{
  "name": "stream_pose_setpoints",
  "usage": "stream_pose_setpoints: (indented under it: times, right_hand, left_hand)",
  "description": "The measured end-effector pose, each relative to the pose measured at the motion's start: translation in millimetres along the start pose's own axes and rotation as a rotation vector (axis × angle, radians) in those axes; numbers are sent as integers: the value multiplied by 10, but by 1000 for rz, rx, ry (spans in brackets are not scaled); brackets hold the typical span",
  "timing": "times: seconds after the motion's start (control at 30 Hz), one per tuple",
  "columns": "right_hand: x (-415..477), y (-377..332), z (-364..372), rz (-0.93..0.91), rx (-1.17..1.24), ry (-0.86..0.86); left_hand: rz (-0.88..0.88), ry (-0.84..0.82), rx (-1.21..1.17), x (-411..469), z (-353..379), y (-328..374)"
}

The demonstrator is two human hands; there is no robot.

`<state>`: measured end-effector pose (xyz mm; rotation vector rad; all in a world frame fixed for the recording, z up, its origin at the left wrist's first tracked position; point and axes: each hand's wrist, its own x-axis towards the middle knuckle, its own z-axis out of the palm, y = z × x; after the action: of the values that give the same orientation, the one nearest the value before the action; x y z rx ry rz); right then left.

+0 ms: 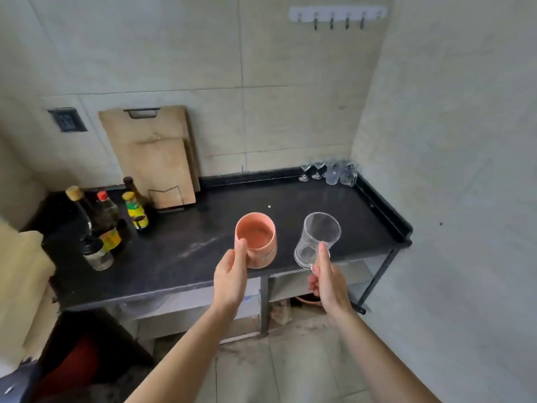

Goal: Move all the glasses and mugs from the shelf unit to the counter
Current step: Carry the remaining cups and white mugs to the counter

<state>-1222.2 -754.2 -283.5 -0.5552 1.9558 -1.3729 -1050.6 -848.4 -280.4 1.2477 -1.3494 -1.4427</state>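
Head view: left grip (232, 274) holds round pink mug (257, 238); right grip (328, 280) pinches clear glass (318, 237).

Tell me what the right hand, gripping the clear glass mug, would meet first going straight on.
The right hand and its clear glass mug face bare black counter, so the way looks free at first. Farther on, probably the cluster of small clear glasses at the back edge; depth is unclear.

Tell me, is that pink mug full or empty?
Empty. The pink mug, gripped by the left hand, tips toward the camera, and its bare inside shows down to the bottom, with no liquid.
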Motion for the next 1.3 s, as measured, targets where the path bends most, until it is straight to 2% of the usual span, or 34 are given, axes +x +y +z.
stream_pose_setpoints:
  times: [0.2, 0.4, 0.6, 0.93, 1.13, 1.3]
  right_hand:
    - [1050, -389, -339, 63, 2, 162]
    - [1865, -394, -622, 121, 11, 244]
    - [2994, -251, -879, 276, 29, 194]
    - [5058, -257, -1516, 344, -208, 16]
    - [5838, -69, -1634, 497, -85, -37]
    - [6215, 59, -1624, 552, -41, -27]
  left_hand:
    - [-41, -188, 73, 1188, 925, 310]
    - [-154, -294, 31, 1881, 1716, 319]
    - [-252, -255, 89, 2603, 2551, 99]
    - [-459, -175, 295, 3788, 4198, -199]
    - [-627, -159, 294, 4235, 4811, -488]
    - [-646, -170, 306, 4487, 5083, -691]
